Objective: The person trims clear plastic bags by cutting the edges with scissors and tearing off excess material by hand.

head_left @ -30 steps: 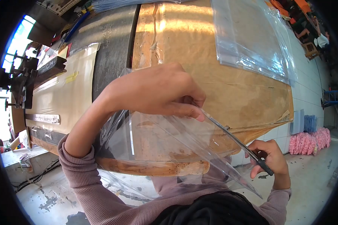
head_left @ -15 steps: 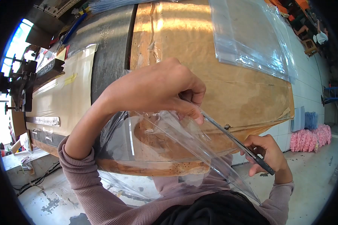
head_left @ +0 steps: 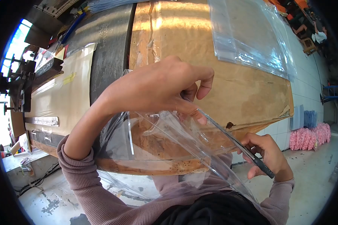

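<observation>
My left hand [head_left: 157, 86] is bent over the table with the thumb and some fingers closed on a clear plastic sheet [head_left: 184, 144]; its index finger sticks out to the right. The sheet hangs in loose folds over the table's front edge and my lap. In my right hand [head_left: 270, 153], at the lower right, are long metal scissors [head_left: 233, 139] with a dark handle. Their blades slant up left along the plastic, and the tip lies beside my left thumb. The fingertips under my left palm are hidden.
Flat clear plastic sheets [head_left: 248, 41] lie at the back right of the brown-covered table [head_left: 248, 93]. A dark metal clamp-like fixture [head_left: 24, 82] stands at the left. Pink bundles [head_left: 310, 137] sit on the floor at right. Another person [head_left: 319, 35] is far off at upper right.
My left index finger has lifted and stretched out to the right. The scissors and my right hand have shifted only slightly, and the plastic stays in my left hand.
</observation>
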`<control>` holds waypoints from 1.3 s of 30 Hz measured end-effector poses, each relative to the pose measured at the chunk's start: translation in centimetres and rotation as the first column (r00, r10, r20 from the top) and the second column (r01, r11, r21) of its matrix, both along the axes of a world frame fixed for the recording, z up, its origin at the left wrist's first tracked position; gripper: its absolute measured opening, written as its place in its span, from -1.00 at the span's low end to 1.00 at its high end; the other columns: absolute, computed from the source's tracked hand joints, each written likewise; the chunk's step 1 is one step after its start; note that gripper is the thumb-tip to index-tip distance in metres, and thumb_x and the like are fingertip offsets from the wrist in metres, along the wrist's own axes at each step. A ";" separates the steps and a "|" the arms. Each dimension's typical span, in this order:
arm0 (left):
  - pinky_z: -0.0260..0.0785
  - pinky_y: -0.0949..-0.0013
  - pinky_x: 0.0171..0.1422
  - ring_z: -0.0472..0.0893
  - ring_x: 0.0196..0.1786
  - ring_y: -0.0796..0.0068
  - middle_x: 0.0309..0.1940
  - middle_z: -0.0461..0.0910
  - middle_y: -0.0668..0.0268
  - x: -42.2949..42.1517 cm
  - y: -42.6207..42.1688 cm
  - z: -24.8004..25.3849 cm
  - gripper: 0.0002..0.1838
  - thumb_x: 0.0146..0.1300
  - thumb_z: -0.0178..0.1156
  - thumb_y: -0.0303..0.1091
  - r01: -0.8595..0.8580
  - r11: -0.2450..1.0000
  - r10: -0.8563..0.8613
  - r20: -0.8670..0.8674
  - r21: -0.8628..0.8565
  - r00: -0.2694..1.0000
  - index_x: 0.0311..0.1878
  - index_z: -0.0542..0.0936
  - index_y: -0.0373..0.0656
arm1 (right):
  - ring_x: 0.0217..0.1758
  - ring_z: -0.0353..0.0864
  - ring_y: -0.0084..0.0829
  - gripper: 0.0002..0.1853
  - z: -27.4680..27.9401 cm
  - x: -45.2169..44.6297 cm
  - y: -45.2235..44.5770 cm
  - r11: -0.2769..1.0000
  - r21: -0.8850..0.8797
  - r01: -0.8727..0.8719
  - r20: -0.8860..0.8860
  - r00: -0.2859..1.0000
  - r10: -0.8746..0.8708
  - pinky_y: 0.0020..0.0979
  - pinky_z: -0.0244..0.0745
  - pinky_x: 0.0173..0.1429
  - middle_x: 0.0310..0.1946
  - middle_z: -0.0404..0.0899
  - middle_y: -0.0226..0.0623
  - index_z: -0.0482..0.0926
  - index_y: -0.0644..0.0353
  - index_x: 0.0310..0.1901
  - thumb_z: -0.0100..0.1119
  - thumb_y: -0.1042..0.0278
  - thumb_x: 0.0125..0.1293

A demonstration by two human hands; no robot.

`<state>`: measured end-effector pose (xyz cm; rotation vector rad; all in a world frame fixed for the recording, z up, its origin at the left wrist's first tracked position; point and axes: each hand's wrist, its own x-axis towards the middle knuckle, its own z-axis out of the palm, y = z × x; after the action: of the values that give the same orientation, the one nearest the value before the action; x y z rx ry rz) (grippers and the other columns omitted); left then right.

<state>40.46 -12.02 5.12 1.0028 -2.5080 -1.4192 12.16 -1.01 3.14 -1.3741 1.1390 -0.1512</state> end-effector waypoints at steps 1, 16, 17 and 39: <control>0.17 0.27 -0.50 0.37 -0.63 0.32 -0.74 0.42 0.24 0.0 0.0 0.0 -0.63 0.02 0.38 -0.25 0.003 1.000 -0.003 0.005 -0.006 1.000 -0.42 0.36 -0.24 | -0.46 0.51 -0.52 -0.21 0.1 0.1 0.0 1.000 0.003 -0.011 0.001 1.000 0.011 -0.41 0.50 -0.26 -0.56 0.53 -0.37 0.49 0.25 -0.12 0.59 -0.16 -0.31; 0.21 0.27 -0.48 0.38 -0.61 0.31 -0.71 0.36 0.26 -0.2 0.4 0.1 -0.56 -0.06 0.44 -0.23 -0.015 0.998 0.015 0.011 -0.063 1.000 -0.51 0.33 -0.25 | -0.42 0.46 -0.54 -0.23 0.5 0.5 0.6 0.999 0.044 -0.006 0.043 0.999 0.004 -0.43 0.48 -0.27 -0.51 0.49 -0.35 0.44 0.27 -0.09 0.57 -0.12 -0.22; 0.21 0.27 -0.47 0.38 -0.60 0.31 -0.71 0.36 0.26 -0.2 0.4 0.1 -0.56 -0.06 0.44 -0.23 -0.017 0.998 0.018 0.013 -0.068 1.000 -0.51 0.33 -0.25 | -0.43 0.45 -0.55 -0.24 0.5 0.5 0.7 0.999 0.050 0.001 0.050 0.999 -0.004 -0.45 0.47 -0.29 -0.51 0.49 -0.35 0.44 0.28 -0.09 0.57 -0.11 -0.21; 0.21 0.37 -0.54 0.44 -0.67 0.40 -0.77 0.41 0.32 1.4 -0.6 -0.9 -0.55 -0.04 0.41 -0.02 0.143 0.920 -0.170 -0.044 -0.364 0.984 -0.57 0.45 -0.20 | -0.49 0.39 -0.68 -0.25 0.0 -0.2 1.2 0.996 0.054 0.067 0.028 0.997 -0.069 -0.57 0.41 -0.36 -0.58 0.47 -0.45 0.48 0.26 -0.13 0.60 -0.07 -0.28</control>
<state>41.81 -12.67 4.20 0.6814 -2.7044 -0.9488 11.96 0.16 3.12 -1.2834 1.1575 -0.1888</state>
